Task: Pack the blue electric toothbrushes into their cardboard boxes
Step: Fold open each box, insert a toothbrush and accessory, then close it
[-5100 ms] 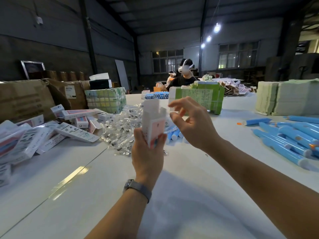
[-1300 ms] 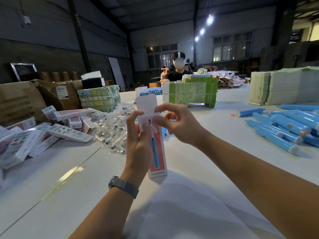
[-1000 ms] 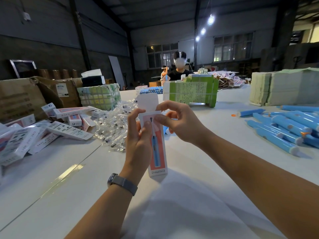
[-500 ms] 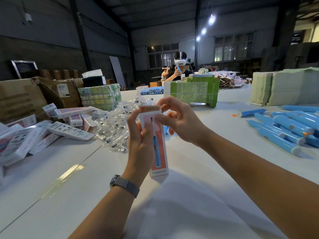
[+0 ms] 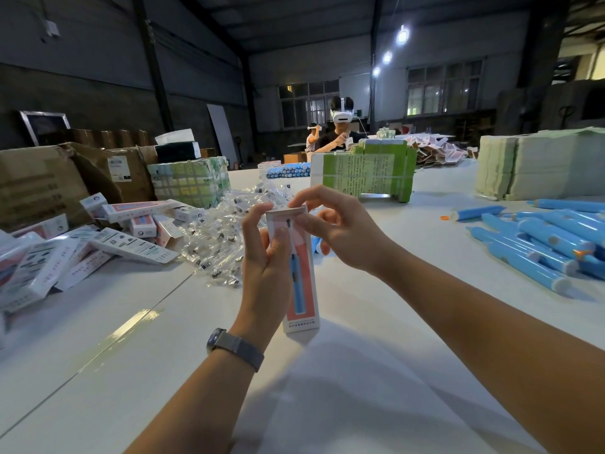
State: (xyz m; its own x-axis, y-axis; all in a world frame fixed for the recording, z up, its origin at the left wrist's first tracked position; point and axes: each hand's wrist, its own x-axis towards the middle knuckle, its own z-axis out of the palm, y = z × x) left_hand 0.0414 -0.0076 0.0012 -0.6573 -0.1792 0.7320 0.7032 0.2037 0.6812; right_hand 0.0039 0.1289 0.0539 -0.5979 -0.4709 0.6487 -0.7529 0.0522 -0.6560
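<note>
Now the top flap of the cardboard box (image 5: 299, 273), which stood up open a second ago, lies folded down flat across the top, so this box looks closed or very nearly so, and in my judgement it is about ready to be set aside. The left hand (image 5: 265, 270) grips the box upright above the white table (image 5: 376, 371), its fingers (image 5: 252, 224) curled round the left edge and the thumb across the front panel. The right hand (image 5: 337, 231) is at the top right corner, its fingers (image 5: 302, 199) pinching the flap down; whether the tuck is fully seated I cannot tell, since the fingers hide that edge. The box is tall and narrow, white with a pink front printed with a blue toothbrush. Loose blue electric toothbrushes (image 5: 537, 253) lie heaped at the right of the table, still unpacked, and finished boxes (image 5: 131, 247) lie scattered at the left.
</note>
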